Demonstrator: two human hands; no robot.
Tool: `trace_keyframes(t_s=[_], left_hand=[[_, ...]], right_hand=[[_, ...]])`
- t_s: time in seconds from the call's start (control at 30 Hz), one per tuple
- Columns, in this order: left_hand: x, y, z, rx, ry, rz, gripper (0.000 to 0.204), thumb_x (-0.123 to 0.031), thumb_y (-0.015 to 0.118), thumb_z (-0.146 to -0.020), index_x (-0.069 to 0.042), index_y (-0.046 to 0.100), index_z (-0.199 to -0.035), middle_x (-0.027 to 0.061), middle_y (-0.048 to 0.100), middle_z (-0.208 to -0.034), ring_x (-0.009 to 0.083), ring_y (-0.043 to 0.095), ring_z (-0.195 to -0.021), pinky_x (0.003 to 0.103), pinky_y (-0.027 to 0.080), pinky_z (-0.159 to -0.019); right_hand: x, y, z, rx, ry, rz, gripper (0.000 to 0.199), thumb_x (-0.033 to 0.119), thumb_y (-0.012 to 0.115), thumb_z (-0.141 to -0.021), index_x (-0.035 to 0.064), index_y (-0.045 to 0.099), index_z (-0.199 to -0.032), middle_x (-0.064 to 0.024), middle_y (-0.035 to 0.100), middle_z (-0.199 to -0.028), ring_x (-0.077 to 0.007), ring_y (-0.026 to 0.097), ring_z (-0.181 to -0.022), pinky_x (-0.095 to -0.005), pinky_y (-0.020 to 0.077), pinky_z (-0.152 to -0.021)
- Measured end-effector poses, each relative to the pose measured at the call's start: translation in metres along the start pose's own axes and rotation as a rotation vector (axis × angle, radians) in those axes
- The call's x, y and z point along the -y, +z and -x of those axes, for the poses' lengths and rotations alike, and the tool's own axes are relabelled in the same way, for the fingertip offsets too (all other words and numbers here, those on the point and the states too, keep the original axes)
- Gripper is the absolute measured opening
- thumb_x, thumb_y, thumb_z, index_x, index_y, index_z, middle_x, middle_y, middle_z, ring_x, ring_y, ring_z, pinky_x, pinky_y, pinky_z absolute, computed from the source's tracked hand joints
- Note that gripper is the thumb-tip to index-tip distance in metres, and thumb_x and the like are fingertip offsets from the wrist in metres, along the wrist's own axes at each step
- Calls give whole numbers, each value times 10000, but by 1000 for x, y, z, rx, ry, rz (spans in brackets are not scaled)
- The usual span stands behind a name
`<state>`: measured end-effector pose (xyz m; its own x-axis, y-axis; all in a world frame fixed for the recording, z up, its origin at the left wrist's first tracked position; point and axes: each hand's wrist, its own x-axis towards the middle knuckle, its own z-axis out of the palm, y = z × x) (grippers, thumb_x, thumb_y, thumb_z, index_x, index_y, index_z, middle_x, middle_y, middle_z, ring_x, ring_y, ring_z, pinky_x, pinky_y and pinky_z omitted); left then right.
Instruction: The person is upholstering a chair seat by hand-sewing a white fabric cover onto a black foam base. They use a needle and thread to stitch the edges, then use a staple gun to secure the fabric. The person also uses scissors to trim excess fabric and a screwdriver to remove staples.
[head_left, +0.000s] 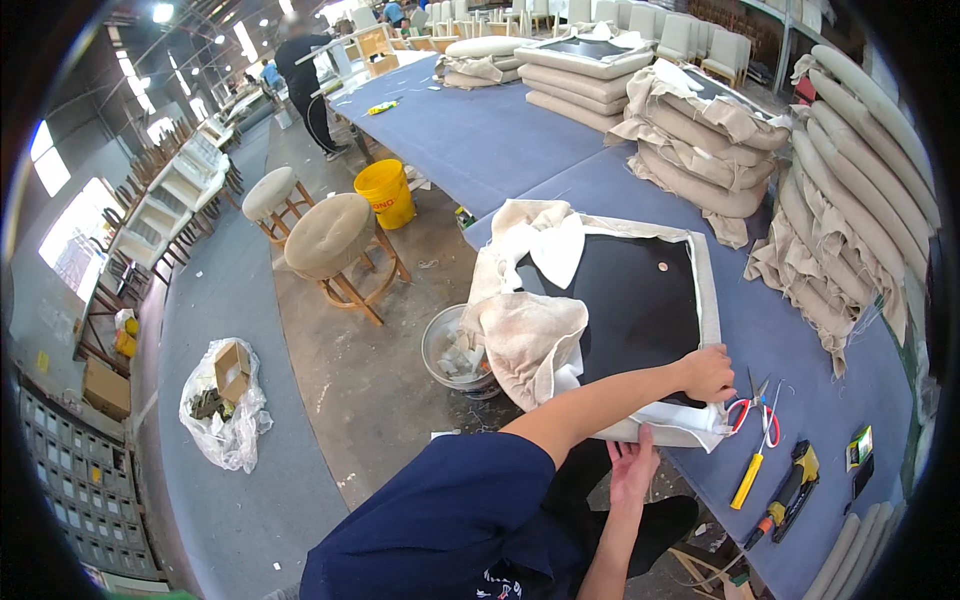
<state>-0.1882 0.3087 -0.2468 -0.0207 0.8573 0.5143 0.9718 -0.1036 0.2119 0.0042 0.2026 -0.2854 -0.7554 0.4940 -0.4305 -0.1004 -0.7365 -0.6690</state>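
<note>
— What's nearest my lens?

— My right hand [633, 467], fingers spread flat and gripping nothing, pressed up against the near edge of the seat cushion [640, 300]. My left hand [708, 373] reaches across it, closed down on the cushion's near right corner, pinching the beige fabric [520, 335].

— And the cushion?

— Upside down on the blue table [480, 140], black underside up, loose fabric bunched at its left. Red-handled scissors [748, 408] lie just right of my left hand, a yellow-handled tool [748, 480] nearer. Stacked cushions [700, 140] sit far right.
</note>
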Motion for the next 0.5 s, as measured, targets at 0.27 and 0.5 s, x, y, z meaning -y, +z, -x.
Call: trace_keyframes(t_s=[0.27, 0.5], left_hand=[[0, -15, -11, 136, -46, 26, 399, -393, 602, -849, -76, 694, -626, 170, 649, -640, 351, 645, -692, 463, 457, -823], [71, 4, -54, 493, -55, -170, 531, -583, 503, -882, -138, 786, -945, 140, 761, -965, 331, 726, -925, 483, 532, -827]], right_hand=[[-35, 24, -15, -75, 37, -138, 636, 221, 741, -909, 85, 424, -1444, -81, 556, -1370, -219, 587, -1218, -402, 567, -922], [-40, 24, -6, -132, -62, -46, 532, 209, 686, -951, 85, 474, -1423, -75, 583, -1359, -227, 580, -1255, -413, 512, -1032]])
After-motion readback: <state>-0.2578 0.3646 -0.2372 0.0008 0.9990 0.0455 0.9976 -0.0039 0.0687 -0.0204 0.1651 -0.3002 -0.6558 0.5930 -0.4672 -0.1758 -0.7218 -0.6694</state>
